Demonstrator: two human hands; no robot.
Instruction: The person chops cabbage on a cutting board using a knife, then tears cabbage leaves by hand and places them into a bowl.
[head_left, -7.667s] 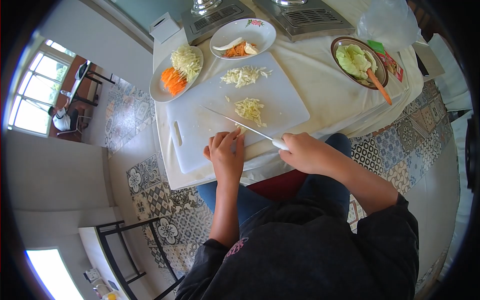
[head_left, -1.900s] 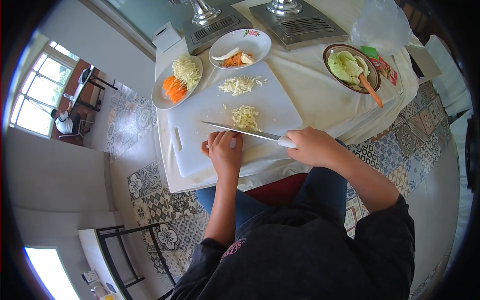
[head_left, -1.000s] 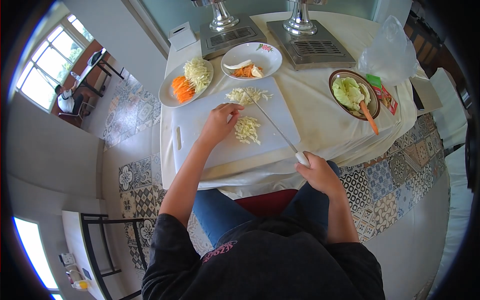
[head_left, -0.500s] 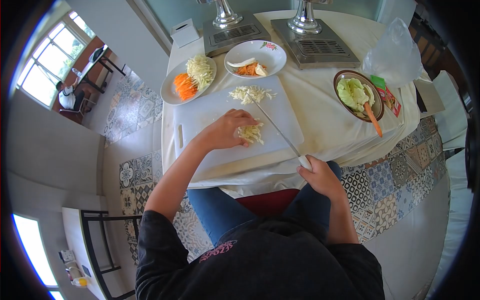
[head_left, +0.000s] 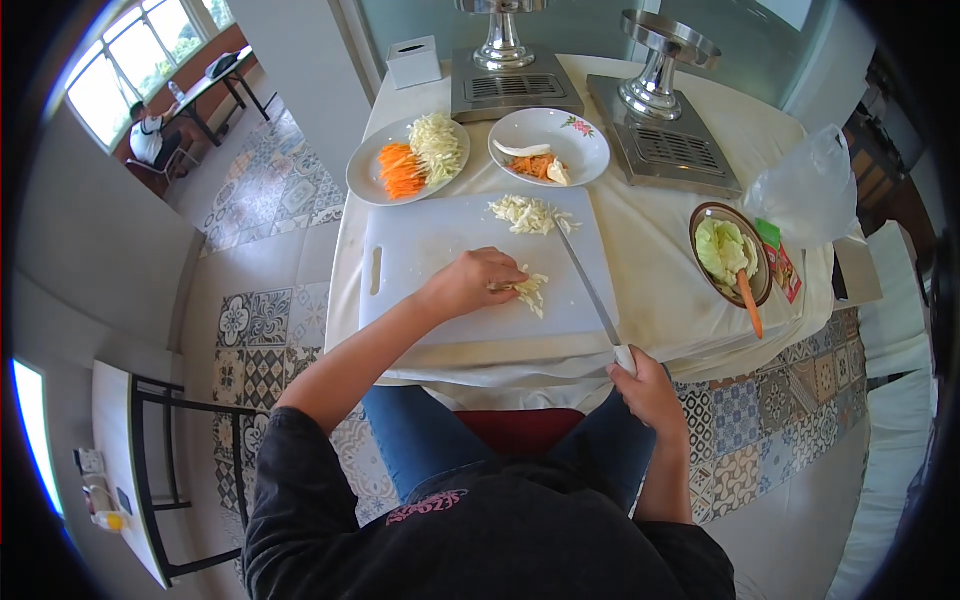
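Note:
My right hand (head_left: 647,390) is wrapped round the white handle of a long kitchen knife (head_left: 588,283). The blade points away from me, its tip at the right side of a pile of shredded cabbage (head_left: 526,214) on the white cutting board (head_left: 420,245). Nearer to me, the fingers of my left hand (head_left: 474,284) are drawn together on a smaller heap of shredded cabbage (head_left: 533,297), partly covering it. Beyond the board, a plate (head_left: 364,180) bears carrot strips (head_left: 401,172) and more shredded cabbage (head_left: 436,147).
A flowered bowl (head_left: 595,151) holds carrot shreds and pale pieces. To the right stand a brown-rimmed bowl (head_left: 708,212) with cabbage leaves and a carrot (head_left: 749,305), a red-green packet (head_left: 782,270) and a plastic bag (head_left: 808,190). Metal dispenser stands (head_left: 668,148) are behind. A person (head_left: 150,138) sits far left.
The view has shifted, so the table sits lower and further right. My left fingers have closed in on the small cabbage heap. The knife is still in my right hand, blade angled similarly.

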